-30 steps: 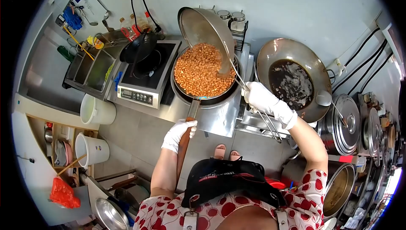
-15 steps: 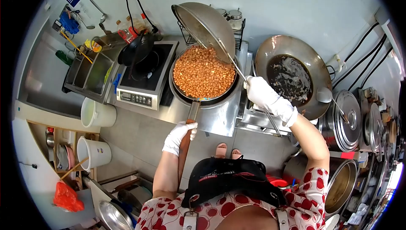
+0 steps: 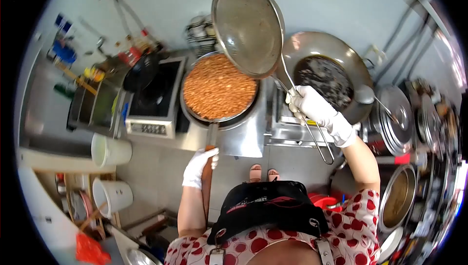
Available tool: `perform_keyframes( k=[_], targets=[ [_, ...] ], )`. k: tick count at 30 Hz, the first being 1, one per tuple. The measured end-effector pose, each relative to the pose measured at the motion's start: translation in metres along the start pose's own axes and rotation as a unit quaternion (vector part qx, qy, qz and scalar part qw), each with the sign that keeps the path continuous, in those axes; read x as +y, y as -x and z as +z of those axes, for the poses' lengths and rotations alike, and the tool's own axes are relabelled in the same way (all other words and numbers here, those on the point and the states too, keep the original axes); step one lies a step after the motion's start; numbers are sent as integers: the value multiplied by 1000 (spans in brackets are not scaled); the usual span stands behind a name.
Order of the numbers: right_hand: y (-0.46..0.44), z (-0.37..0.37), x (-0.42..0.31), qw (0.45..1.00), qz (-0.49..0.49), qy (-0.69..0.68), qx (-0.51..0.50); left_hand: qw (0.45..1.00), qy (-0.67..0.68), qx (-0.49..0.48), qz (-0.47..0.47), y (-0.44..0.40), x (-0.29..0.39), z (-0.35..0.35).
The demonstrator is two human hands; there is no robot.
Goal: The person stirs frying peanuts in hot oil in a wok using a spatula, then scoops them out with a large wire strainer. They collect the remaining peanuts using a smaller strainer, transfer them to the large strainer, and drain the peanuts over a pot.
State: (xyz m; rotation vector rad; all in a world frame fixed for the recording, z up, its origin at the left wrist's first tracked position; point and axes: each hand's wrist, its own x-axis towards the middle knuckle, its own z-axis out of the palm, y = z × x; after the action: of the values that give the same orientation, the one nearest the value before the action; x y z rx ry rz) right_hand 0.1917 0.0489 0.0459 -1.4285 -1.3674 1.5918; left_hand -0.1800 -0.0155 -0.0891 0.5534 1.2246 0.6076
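Head view: tipping nuts (image 3: 219,87) out of the strainer (image 3: 247,26) looks all but done, with the nuts heaped in the pan (image 3: 213,120), the left hand (image 3: 200,166) closed round its wooden handle (image 3: 206,187) and the right hand (image 3: 314,105) gripping the strainer's wire handle, its bowl tilted above the pan's far edge. Moving the strainer aside would call for a clear lift past the nuts and the wok (image 3: 304,43), the left hand steadying the pan.

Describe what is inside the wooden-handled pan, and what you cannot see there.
The pan holds reddish-brown nuts or beans. They cover its bottom, which cannot be seen; the raised strainer hides part of its rim.
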Motion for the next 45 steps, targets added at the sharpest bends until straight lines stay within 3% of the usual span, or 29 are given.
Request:
perform_keyframes(
  k=[2, 6, 8, 11, 12, 14, 17, 20, 24, 25, 29, 34, 36, 42, 45],
  targets=[
    [31, -28, 2, 999, 15, -21, 21, 1000, -27, 9, 0, 4, 7, 7],
    [86, -82, 23, 987, 31, -36, 154, 999, -36, -6, -18, -10, -2, -7],
    [96, -115, 52, 973, 33, 47, 222, 998, -52, 9, -25, -7, 2, -2],
    [100, -144, 70, 914, 117, 205, 331, 997, -65, 23, -21, -8, 1, -2],
    [91, -158, 88, 878, 123, 284, 366, 997, -66, 24, -17, -9, 1, -1],
    [76, -192, 142, 782, 45, 468, 409, 997, -67, 30, -8, -7, 1, 2],
    [68, -208, 168, 751, 86, 508, 413, 998, -61, 30, -10, -8, -1, 2],
    [65, -206, 173, 770, 126, 485, 395, 998, -60, 35, -7, -7, -2, 3],
    [65, -201, 175, 845, 189, 375, 332, 997, -59, 40, -9, -7, -3, 3],
    [68, -192, 166, 876, 251, 265, 316, 998, -58, 38, -7, -7, -2, 4],
    [84, -162, 157, 948, 191, 52, 248, 996, -69, 50, 1, -5, -4, 6],
    [64, -132, 172, 957, 155, -172, 176, 996, -74, 46, 3, -6, -7, 5],
    [57, -117, 174, 935, 122, -313, 117, 996, -75, 44, 9, -6, -6, 6],
    [42, -88, 163, 917, 48, -390, 71, 997, -62, 47, -5, 1, -5, 8],
    [42, -84, 149, 909, 61, -401, 92, 997, -62, 45, -5, -1, -7, 6]
  ],
)
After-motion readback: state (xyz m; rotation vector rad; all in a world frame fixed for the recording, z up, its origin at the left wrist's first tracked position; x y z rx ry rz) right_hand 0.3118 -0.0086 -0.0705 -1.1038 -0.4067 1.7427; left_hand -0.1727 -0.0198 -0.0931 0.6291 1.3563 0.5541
